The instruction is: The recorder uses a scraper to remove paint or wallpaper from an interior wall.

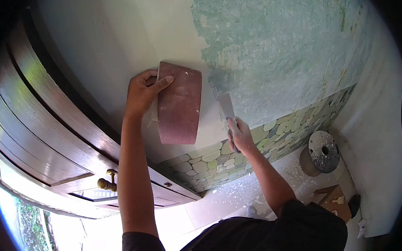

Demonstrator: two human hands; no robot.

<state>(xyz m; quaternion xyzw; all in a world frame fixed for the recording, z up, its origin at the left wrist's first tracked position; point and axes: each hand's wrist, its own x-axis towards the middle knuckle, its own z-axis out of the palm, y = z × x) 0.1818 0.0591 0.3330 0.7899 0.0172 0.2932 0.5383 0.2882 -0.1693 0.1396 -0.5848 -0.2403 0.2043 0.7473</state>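
Note:
My left hand [144,91] grips a reddish-brown sheet of sandpaper [180,107] by its left edge, the thumb lying over its front. Flecks of white dust cling to the sheet, which hangs before the wall. Around the handle of a putty knife [227,106] the fingers of my right hand [240,136] are closed. The knife's blade points up to the wall [269,53], at the lower border between a smooth pale coat and the worn green, patchy paint. Whether the blade tip touches the surface is hard to tell.
At left stands a dark wooden door [68,122] with a brass knob [107,183]. A pebble-pattern tile band [220,160] runs along the wall's foot. White flakes litter the tiled floor [219,206]. A dusty round stool or drum [320,153] and a cardboard box [334,203] sit at right.

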